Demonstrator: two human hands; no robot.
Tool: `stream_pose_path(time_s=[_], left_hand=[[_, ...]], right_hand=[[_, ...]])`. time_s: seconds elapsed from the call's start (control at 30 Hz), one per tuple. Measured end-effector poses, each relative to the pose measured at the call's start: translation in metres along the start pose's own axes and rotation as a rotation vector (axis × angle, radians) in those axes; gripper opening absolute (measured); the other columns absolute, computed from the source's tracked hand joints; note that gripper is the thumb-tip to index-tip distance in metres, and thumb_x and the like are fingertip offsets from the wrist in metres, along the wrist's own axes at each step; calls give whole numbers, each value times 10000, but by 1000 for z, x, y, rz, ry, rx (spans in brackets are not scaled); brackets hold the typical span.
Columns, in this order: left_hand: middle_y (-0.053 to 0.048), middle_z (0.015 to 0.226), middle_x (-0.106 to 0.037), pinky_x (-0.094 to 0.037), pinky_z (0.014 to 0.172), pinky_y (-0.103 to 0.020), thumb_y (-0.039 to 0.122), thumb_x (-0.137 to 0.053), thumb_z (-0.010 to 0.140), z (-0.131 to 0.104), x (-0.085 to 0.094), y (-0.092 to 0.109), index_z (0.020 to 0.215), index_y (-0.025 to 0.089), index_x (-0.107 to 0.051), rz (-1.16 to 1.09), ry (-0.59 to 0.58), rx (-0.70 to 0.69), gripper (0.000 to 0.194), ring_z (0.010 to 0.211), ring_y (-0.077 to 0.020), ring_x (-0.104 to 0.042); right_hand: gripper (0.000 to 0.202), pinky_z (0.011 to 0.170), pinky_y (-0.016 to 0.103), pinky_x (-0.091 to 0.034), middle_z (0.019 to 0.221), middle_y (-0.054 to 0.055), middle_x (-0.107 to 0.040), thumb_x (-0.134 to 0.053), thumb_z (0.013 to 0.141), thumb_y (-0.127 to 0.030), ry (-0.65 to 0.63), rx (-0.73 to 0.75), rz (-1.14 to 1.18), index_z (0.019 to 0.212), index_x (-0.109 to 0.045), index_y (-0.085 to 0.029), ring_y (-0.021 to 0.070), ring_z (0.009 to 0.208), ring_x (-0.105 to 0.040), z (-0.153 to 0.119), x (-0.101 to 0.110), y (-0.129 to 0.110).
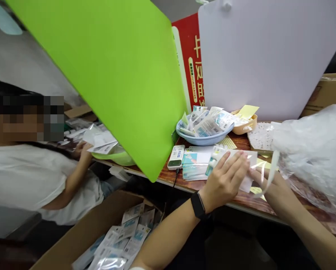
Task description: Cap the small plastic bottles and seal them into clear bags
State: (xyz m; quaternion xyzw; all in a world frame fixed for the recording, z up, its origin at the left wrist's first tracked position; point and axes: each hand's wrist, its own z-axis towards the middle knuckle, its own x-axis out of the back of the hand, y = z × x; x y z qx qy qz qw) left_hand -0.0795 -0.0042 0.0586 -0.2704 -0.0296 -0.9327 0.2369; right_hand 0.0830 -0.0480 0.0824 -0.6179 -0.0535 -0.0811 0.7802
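A clear plastic packet with a white and teal card [250, 161] in it is between my hands, over the table. My left hand [228, 178], with a black watch band on its wrist, lies across the packet with fingers straight and close together; its thumb is hidden. At the packet's right edge, my right hand [269, 185] has its fingers closed on it, partly blurred. A thin pale strip [272, 172] curls up beside the right hand. Left of my left hand lies a stack of printed cards [196, 170], next to a small white device [175, 157] with a cable.
A blue basin [204, 140] of filled packets and a tan bowl [243, 127] stand behind. At right is a heap of clear plastic bags [314, 150]. Green [114, 75] and white [263, 56] panels rise behind. A carton [100, 221] holds packets below; a person [27, 176] works left.
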Motion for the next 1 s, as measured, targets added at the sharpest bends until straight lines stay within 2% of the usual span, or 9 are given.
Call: stream_pose_path(time_s=[0.1,0.23,0.33,0.43,0.5,0.63,0.77,0.87,1.0], left_hand=[[-248,1443,-487,-302,1197,-529,212,-433,971,3,3,7,1500,26,-191,-16,-118,-130,610,1490,-282,-218],[-293,1555,-275,-345,1171,-526,567,-570,873,10,18,12,1498,46,-238,-171,-229,56,879,1496,-331,-184],[-193,1491,-455,-410,1139,-465,382,-572,931,20,24,7,1423,144,-437,-309,-191,337,563,1408,-280,-417],[-104,1135,-731,-555,933,-344,287,-609,908,30,21,-3,1109,155,-692,-603,-299,555,255,1063,-233,-688],[-66,939,-768,-570,804,-292,280,-621,887,32,15,-8,923,152,-735,-735,-314,668,175,880,-200,-715],[-54,875,-763,-544,741,-282,305,-578,892,26,3,-15,880,147,-731,-672,-80,861,220,818,-187,-694],[-75,958,-763,-525,807,-302,291,-540,905,18,-6,-19,953,135,-729,-573,96,913,249,892,-201,-693],[-57,885,-754,-509,748,-282,315,-506,929,16,-7,-19,901,139,-724,-535,123,919,281,829,-188,-676],[-19,691,-680,-438,606,-248,321,-483,940,15,-4,-15,758,142,-692,-482,89,946,330,661,-150,-595]], right_hand=[[487,480,287,-448,550,32,-582,-590,786,-612,-14,1,-91,539,-594,-192,184,543,-535,7,8,3],[493,459,266,-308,486,2,-470,-574,768,-590,-42,12,-195,485,-545,-187,132,495,-387,10,25,9],[543,468,257,-262,478,-12,-418,-560,774,-624,-248,-51,-187,466,-494,-182,109,484,-334,7,27,11],[557,452,247,-273,476,-18,-436,-615,740,-662,-367,-119,-117,478,-507,-182,106,469,-354,5,26,12],[548,452,253,-335,492,-3,-508,-622,739,-681,-304,-152,11,515,-577,-183,124,468,-423,6,25,17],[666,677,345,-542,841,76,-739,-460,779,-801,-80,-109,336,852,-749,-206,239,783,-676,12,27,37],[555,865,401,-555,1247,90,-681,-715,734,-621,-113,42,435,1146,-714,-249,286,1113,-646,13,22,53],[532,931,406,-537,1242,74,-685,-796,729,-445,-69,58,400,1216,-678,-269,265,1127,-641,11,15,54],[405,844,405,-573,1092,92,-740,-752,757,-515,83,-62,385,1030,-756,-215,240,933,-695,13,5,50]])
